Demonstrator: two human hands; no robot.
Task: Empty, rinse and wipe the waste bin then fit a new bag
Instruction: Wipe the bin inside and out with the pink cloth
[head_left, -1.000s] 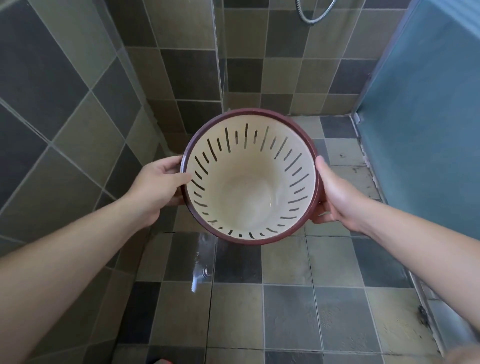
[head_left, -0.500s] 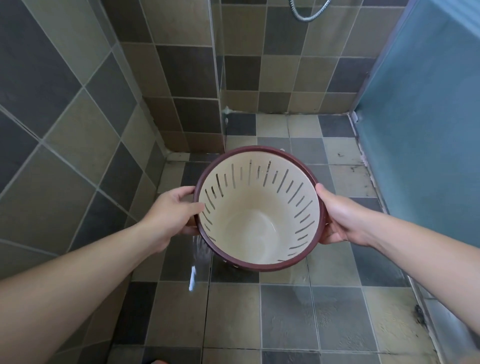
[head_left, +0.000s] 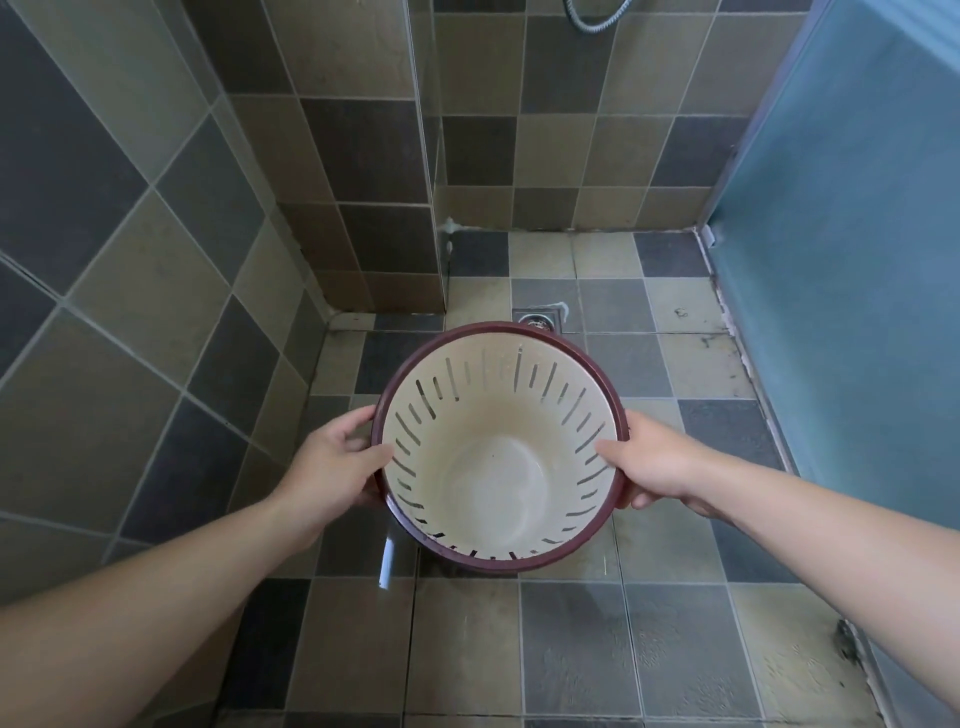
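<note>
I look straight down into a round waste bin (head_left: 498, 483) with a cream slotted wall and a dark red rim, held upright over the tiled shower floor. Nothing lies inside it and it has no bag. My left hand (head_left: 332, 462) grips the rim on the left, thumb hooked over the inside edge. On the opposite side my right hand (head_left: 649, 462) grips the rim, thumb inside and fingers curled beneath.
A square metal floor drain (head_left: 540, 318) sits just beyond the bin. Tiled walls close in on the left and at the back, with a glass partition edge (head_left: 441, 260). A blue frosted door (head_left: 857, 312) stands to the right. A shower hose (head_left: 592, 15) hangs at the top.
Both hands have lowered the bin towards the floor and nearer to me. The view tilted down, bringing the floor drain into sight.
</note>
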